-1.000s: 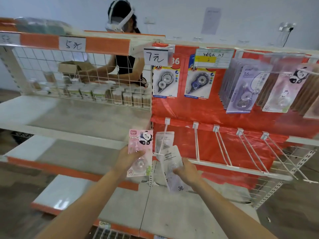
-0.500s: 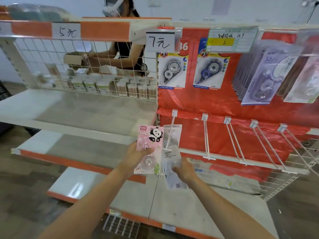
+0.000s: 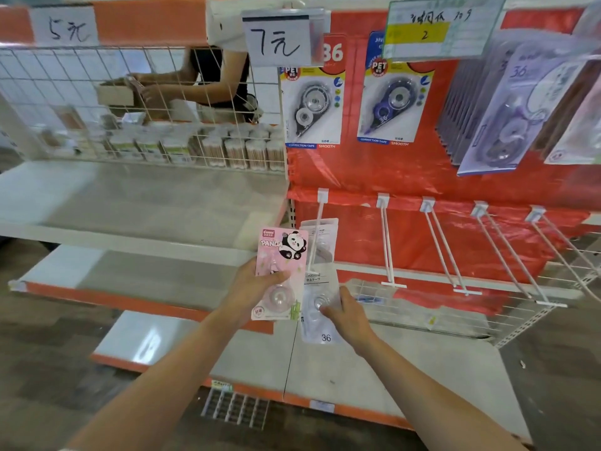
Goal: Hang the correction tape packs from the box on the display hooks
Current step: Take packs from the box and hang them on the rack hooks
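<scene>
Bottom of frame: two bare forearms reach up twd centre. Left hand point(image 3: 252, 289) grips a pink panda pack point(image 3: 280, 275), thumb across its front, fingers curled behind; pack upright, centre frame. Right hand point(image 3: 346, 315) just right of it pinches a clear pack point(image 3: 317, 315) marked "36" at its right edge; pack's top sits at the tip of the leftmost hook point(image 3: 314, 242), can't tell if threaded on yet. Another clear pack point(image 3: 320, 237) hangs further back on same hook, near the red backboard point(image 3: 406, 177).

Mid right: row of empty hooks point(image 3: 387, 249) slanting out from the board, wire basket point(image 3: 439, 307) below them. Mid left: bare white shelves point(image 3: 130, 203) w/ orange edges.

Upper centre: "7元" price tag point(image 3: 276, 40), two carded tape packs point(image 3: 312, 102) hung beneath. Upper right: stacks of purple packs point(image 3: 507, 118). Upper left, behind wire mesh point(image 3: 97, 92): small jars in rows, another person's arms at a cardboard box point(image 3: 117, 92).
</scene>
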`<move>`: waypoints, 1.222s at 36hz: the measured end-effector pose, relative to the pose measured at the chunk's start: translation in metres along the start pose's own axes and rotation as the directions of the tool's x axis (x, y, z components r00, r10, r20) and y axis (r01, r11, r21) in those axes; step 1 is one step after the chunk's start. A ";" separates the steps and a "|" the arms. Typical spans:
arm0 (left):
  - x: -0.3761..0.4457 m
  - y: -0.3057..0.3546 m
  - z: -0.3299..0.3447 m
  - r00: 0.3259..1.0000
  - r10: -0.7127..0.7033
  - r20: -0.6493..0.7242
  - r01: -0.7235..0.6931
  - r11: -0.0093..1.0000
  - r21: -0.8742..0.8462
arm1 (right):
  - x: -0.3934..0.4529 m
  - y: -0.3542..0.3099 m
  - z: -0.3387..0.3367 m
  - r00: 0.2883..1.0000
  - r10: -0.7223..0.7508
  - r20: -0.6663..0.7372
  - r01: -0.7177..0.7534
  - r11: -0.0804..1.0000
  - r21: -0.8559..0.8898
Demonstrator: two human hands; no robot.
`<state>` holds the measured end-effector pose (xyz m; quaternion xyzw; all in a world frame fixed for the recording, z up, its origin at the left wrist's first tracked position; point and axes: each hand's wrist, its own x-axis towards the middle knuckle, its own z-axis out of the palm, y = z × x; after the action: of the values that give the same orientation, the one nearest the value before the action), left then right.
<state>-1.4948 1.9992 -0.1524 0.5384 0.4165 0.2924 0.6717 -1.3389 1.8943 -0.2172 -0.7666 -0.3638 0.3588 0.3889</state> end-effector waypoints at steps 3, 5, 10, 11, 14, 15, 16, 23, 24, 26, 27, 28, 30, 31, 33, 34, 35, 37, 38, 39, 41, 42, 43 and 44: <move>0.001 -0.001 0.002 1.000 0.002 -0.013 -0.002 1.000 0.014 | 0.001 0.002 0.002 1.000 -0.005 0.027 0.006 0.999 -0.034; 0.002 -0.001 0.002 1.000 0.000 -0.017 0.000 1.000 0.020 | 0.002 0.003 0.003 1.000 -0.013 0.016 0.014 0.999 -0.040; 0.005 -0.001 0.000 1.000 -0.006 -0.009 0.006 0.999 0.042 | 0.000 0.005 0.005 1.000 -0.020 -0.020 0.020 1.000 0.003; 0.005 -0.001 0.000 1.000 -0.007 -0.011 0.007 0.999 0.045 | 0.000 0.006 0.006 0.999 -0.023 -0.024 0.023 1.000 0.014; 0.005 -0.001 0.000 1.000 -0.009 -0.022 0.010 0.999 0.050 | 0.000 0.007 0.006 0.999 -0.019 -0.035 0.021 0.998 0.051; 0.005 -0.002 0.000 1.000 -0.009 -0.023 0.011 0.999 0.052 | 0.001 0.007 0.007 0.999 -0.019 -0.037 0.021 0.998 0.064; 0.005 -0.003 0.000 1.000 -0.010 -0.023 0.012 0.998 0.056 | 0.001 0.007 0.007 0.999 -0.018 -0.035 0.020 0.997 0.076; 0.006 -0.004 -0.001 0.999 -0.024 -0.025 0.026 0.996 0.088 | 0.002 0.010 0.008 1.000 -0.022 -0.006 0.023 0.989 0.146; 0.006 -0.004 -0.001 0.999 -0.023 -0.026 0.026 0.995 0.097 | 0.002 0.010 0.008 1.000 -0.020 -0.003 0.020 0.990 0.138; 0.007 -0.004 -0.001 0.999 -0.022 -0.031 0.025 0.994 0.103 | 0.004 0.010 0.008 1.000 -0.018 -0.004 0.018 0.993 0.121; 0.007 -0.004 0.000 0.999 -0.022 -0.035 0.025 0.994 0.102 | 0.005 0.010 0.008 1.000 -0.016 -0.007 0.017 0.993 0.113; 0.007 -0.004 0.000 0.999 -0.022 -0.036 0.026 0.994 0.102 | 0.007 0.009 0.008 1.000 -0.010 -0.009 0.011 0.994 0.109; 0.007 -0.004 0.001 0.999 -0.029 -0.035 0.032 0.995 0.094 | 0.010 0.007 0.009 1.000 -0.001 -0.017 0.003 0.996 0.089; 0.007 -0.004 0.001 0.999 -0.033 -0.034 0.036 0.995 0.091 | 0.012 0.006 0.009 1.000 0.000 -0.024 0.001 0.998 0.068; 0.006 -0.004 0.001 0.999 -0.034 -0.033 0.037 0.995 0.097 | 0.017 0.004 0.008 0.999 0.006 -0.033 -0.005 1.000 0.022; 0.006 -0.003 0.001 0.999 -0.031 -0.035 0.035 0.994 0.103 | 0.019 0.003 0.007 0.999 0.010 -0.036 -0.010 1.000 0.000; 0.006 -0.003 0.001 0.999 -0.027 -0.039 0.031 0.994 0.106 | 0.024 0.001 0.006 0.999 0.014 -0.039 -0.015 1.000 -0.019; 0.006 -0.001 0.001 0.999 -0.021 -0.045 0.025 0.994 0.106 | 0.033 -0.003 0.002 0.999 0.013 -0.045 -0.015 0.999 -0.045; 0.005 -0.001 0.000 0.999 -0.018 -0.046 0.023 0.994 0.104 | 0.038 -0.006 0.000 0.999 0.008 -0.046 -0.010 0.998 -0.057; 0.005 0.000 0.000 0.999 -0.017 -0.047 0.021 0.995 0.098 | 0.044 -0.009 -0.002 0.999 0.005 -0.048 -0.008 0.997 -0.071; 0.006 0.001 -0.002 0.999 -0.014 -0.044 0.018 0.996 0.092 | 0.057 -0.015 -0.006 0.998 0.016 -0.055 -0.022 0.994 -0.111; 0.005 0.002 -0.004 0.999 -0.013 -0.042 0.017 0.996 0.092 | 0.065 -0.017 -0.008 0.998 0.026 -0.061 -0.034 0.990 -0.139; 0.006 0.002 -0.005 0.999 -0.010 -0.042 0.014 0.996 0.092 | 0.072 -0.019 -0.009 0.997 0.036 -0.065 -0.046 0.986 -0.162; 0.006 0.003 -0.006 0.999 -0.005 -0.042 0.010 0.995 0.097 | 0.078 -0.021 -0.011 0.997 0.045 -0.067 -0.056 0.982 -0.178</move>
<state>-1.4970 2.0075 -0.1512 0.5624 0.4463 0.2806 0.6370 -1.2981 1.9651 -0.2158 -0.8183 -0.3630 0.3102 0.3202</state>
